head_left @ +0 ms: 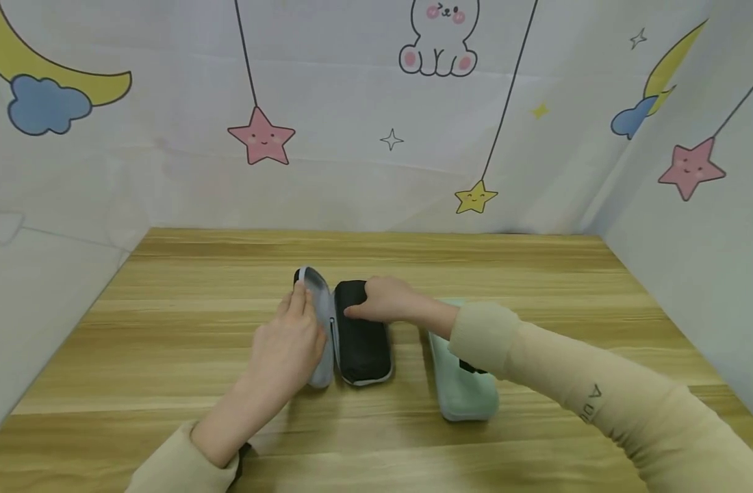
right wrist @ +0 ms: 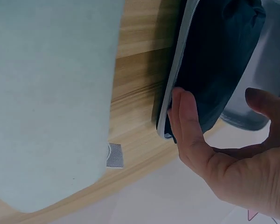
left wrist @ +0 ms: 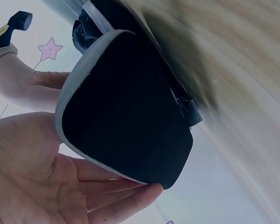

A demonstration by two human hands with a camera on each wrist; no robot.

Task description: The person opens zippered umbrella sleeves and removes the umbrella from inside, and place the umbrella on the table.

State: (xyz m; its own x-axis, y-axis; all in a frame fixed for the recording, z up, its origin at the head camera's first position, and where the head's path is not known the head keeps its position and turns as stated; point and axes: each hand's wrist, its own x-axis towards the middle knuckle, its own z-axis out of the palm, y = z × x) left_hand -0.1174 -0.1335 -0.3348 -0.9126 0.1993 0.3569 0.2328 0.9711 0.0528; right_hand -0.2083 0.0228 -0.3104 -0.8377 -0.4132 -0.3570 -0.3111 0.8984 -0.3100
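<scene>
A black zip case [left wrist: 126, 107] with a grey lining lies unfolded on the table. A soft, wrinkled black cloth bundle [head_left: 363, 346] fills its right half; its exact kind does not show. My left hand [head_left: 290, 335] touches the raised lid [head_left: 323, 359] on the left, its fingers extended along the lid's inner side and edge. My right hand [head_left: 389, 299] reaches over the bundle's far end. In the right wrist view its fingers [right wrist: 186, 116] touch the case's far right edge, while the thumb stands apart on the other side.
A mint green case [head_left: 465, 397] lies to the right, partly beneath my right forearm. A small grey tab [right wrist: 115, 155] sticks out from its side. The wooden table [head_left: 185, 294] ends at a printed cloth backdrop [head_left: 352, 185] behind and at the sides.
</scene>
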